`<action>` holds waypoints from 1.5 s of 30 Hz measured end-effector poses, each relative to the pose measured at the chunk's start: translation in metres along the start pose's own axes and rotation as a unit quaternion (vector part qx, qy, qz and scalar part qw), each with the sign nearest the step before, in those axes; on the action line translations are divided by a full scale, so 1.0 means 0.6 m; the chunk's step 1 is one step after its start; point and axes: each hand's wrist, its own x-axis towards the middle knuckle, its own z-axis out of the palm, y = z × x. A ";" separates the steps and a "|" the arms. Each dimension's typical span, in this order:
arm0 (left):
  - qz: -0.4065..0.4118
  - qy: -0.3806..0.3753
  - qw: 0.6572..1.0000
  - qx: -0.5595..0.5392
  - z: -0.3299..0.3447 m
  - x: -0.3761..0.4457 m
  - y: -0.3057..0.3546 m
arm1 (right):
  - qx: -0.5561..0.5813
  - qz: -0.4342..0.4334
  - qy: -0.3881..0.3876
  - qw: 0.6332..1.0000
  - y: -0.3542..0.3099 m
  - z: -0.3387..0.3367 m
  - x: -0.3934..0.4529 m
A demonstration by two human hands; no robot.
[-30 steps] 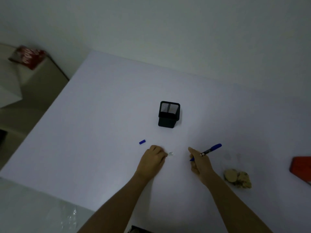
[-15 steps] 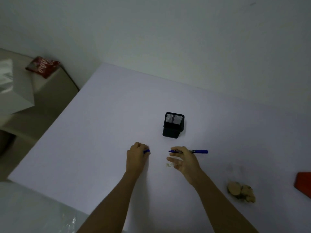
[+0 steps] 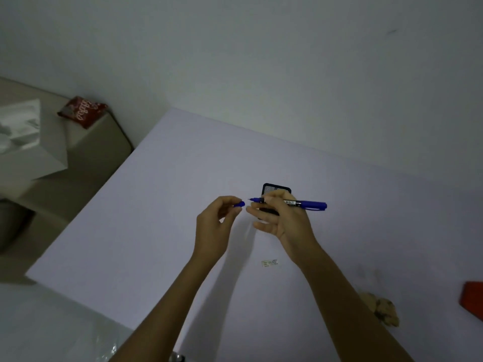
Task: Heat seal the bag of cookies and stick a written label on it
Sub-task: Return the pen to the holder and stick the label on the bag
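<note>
My right hand (image 3: 283, 218) holds a blue pen (image 3: 303, 204) level above the table, its bare tip pointing left. My left hand (image 3: 218, 223) pinches the small blue pen cap (image 3: 239, 204) just left of that tip, a short gap between them. A small written label (image 3: 269, 262) lies flat on the white table (image 3: 156, 218) below my hands. The clear bag of cookies (image 3: 384, 308) lies at the right, partly behind my right forearm.
A black mesh pen holder (image 3: 274, 190) stands just behind my right hand. A red object (image 3: 473, 300) juts in at the right edge. Left of the table, a beige surface carries a red packet (image 3: 82, 111) and a white box (image 3: 28, 142).
Both hands rose off the table. My left hand picked up the pen cap and brought it toward the pen tip. The label now lies uncovered on the table.
</note>
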 end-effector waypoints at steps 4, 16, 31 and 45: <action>0.012 0.005 0.999 -0.030 -0.016 0.007 0.040 | -0.031 -0.032 -0.018 0.999 -0.032 0.029 -0.015; 0.031 -0.010 0.998 -0.044 -0.044 0.003 0.089 | -0.086 -0.041 -0.009 0.995 -0.057 0.042 -0.037; -0.005 -0.083 0.984 -0.158 -0.057 0.027 0.136 | -0.015 -0.113 -0.022 0.993 -0.053 0.039 -0.035; -0.043 -0.121 0.980 -0.149 -0.009 0.094 0.099 | 0.017 -0.101 0.058 0.993 -0.095 -0.047 0.029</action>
